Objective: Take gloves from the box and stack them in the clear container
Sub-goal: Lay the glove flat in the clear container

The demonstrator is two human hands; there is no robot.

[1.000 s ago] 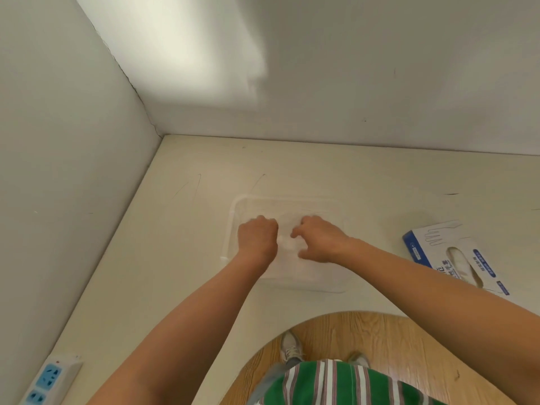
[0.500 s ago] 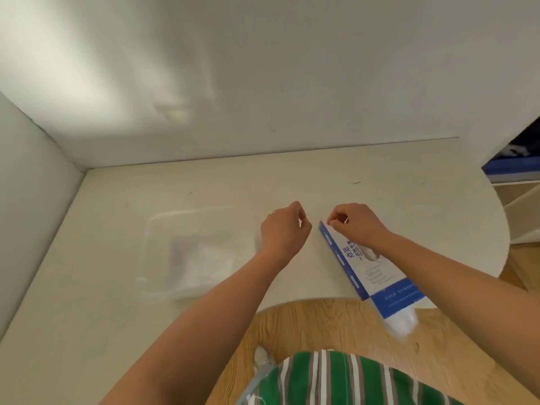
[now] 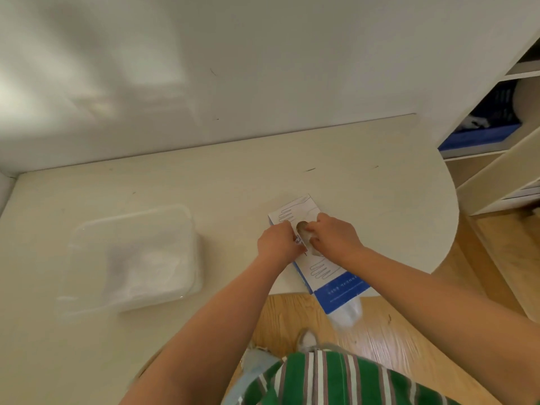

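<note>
A white and blue glove box (image 3: pixel 323 270) lies on the cream table, its near end sticking out over the table's front edge. My left hand (image 3: pixel 277 242) presses on the box's left side beside the oval opening. My right hand (image 3: pixel 333 236) has its fingertips at the opening (image 3: pixel 302 228), pinched on clear glove material there. The clear container (image 3: pixel 87 238) sits to the left, with a stack of clear gloves (image 3: pixel 149 267) inside. A bit of clear plastic (image 3: pixel 347 312) hangs from the box's near end.
The table (image 3: pixel 204 185) meets a white wall at the back and curves away on the right. White shelves (image 3: pixel 496 147) with a blue item stand at the far right. Wooden floor lies below the table's front edge.
Both hands left the clear container and moved right to the glove box. The view swung right. My left hand now rests on the box and my right hand's fingers are at its opening.
</note>
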